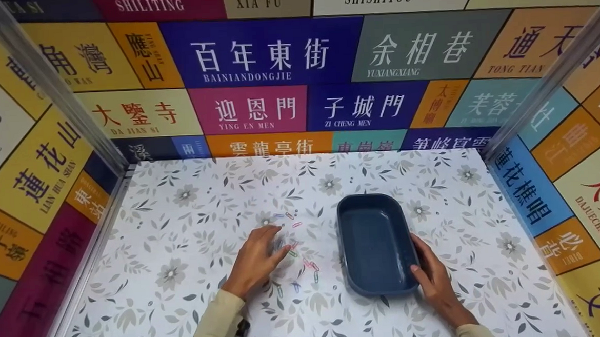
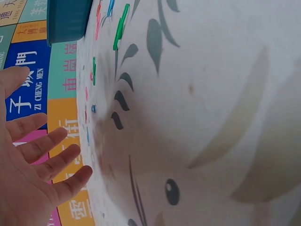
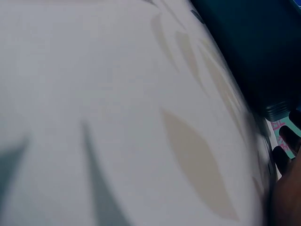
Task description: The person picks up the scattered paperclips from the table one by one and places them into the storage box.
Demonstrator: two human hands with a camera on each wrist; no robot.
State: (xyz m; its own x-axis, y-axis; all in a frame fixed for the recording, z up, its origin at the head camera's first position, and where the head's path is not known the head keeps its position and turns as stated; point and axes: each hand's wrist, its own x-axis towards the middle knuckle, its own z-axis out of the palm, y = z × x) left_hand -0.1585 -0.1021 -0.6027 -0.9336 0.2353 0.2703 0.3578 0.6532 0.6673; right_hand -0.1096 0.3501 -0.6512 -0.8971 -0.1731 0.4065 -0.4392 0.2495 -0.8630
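A dark blue rectangular container (image 1: 377,244) with rounded corners is at the right of the table. My right hand (image 1: 437,279) grips its right side, thumb at the rim and fingers along the outer wall. In the right wrist view the fingers (image 3: 289,136) show dark beside the container (image 3: 254,52). Left of it, several coloured paper clips (image 1: 310,264) lie scattered. My left hand (image 1: 256,258) hovers palm down over their left side, its fingers relaxed and apart. Seen from the left wrist, that hand (image 2: 28,174) holds nothing, and a green paper clip (image 2: 121,27) lies beyond it.
A white cloth with grey leaves and flowers covers the table (image 1: 180,236). Panels of coloured name blocks (image 1: 258,55) stand at the back and both sides, with metal posts (image 1: 536,69) at the corners.
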